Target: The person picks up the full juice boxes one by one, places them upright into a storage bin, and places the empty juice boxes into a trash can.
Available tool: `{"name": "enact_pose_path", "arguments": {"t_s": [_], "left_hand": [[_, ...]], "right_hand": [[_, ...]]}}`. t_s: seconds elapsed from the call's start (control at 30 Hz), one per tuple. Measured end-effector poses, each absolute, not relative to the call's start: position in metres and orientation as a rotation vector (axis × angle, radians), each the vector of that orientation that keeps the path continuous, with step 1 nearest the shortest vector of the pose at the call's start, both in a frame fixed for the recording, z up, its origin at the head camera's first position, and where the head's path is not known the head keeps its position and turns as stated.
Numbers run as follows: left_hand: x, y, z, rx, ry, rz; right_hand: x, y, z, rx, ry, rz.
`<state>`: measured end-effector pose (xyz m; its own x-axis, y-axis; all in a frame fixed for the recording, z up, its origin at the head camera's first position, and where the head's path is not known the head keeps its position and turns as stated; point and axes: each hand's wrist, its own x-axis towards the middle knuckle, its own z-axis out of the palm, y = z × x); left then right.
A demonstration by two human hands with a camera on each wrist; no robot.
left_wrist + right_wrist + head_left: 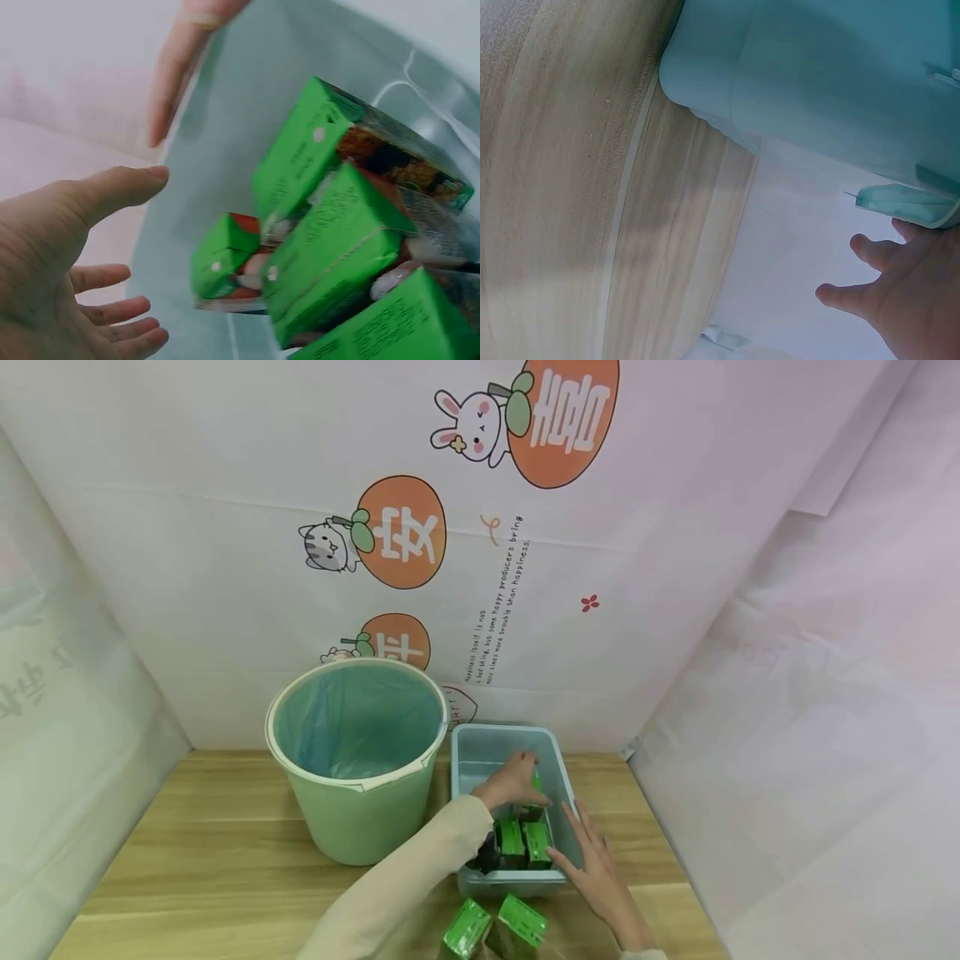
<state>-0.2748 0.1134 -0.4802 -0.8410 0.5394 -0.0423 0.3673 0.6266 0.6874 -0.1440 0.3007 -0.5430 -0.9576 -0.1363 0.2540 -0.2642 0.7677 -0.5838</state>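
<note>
My left hand point(516, 781) reaches into the light blue plastic bin point(504, 877). In the left wrist view its thumb and fingers are spread apart, with nothing between them. Several small green boxes point(330, 259) with printed sides lie in the bin, beside the hand. One green box point(532, 810) is partly covered by the left hand in the head view. My right hand point(596, 868) lies at the bin's right rim with straight, spread fingers; whether it touches the rim is hard to tell.
A large green bucket point(360, 810) with a bluish liner stands left of the bin. Two green boxes point(467, 928) are in front of the bin, near the bottom of the head view. White printed sheets point(225, 568) enclose the wooden table point(217, 860) at the back and sides.
</note>
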Motion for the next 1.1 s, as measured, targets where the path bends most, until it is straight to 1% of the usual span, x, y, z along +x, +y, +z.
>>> {"name": "enact_pose_path", "arguments": {"t_s": [0.27,0.5,0.8,1.1], "left_hand": [[-0.266,0.109,-0.460,0.849,2.690,0.969],[-0.247,0.100,-0.433,0.920,2.781,0.832],[-0.222,0.060,-0.403,1.117,2.883,0.794],[-0.207,0.019,-0.389,1.130,2.980,0.746]], "right_hand": [[-0.144,0.305,-0.543,0.304,-2.783,0.966],[-0.144,0.304,-0.542,0.315,-2.785,0.962],[-0.143,0.303,-0.541,0.312,-2.796,0.953],[-0.142,0.302,-0.541,0.314,-2.785,0.940]]}}
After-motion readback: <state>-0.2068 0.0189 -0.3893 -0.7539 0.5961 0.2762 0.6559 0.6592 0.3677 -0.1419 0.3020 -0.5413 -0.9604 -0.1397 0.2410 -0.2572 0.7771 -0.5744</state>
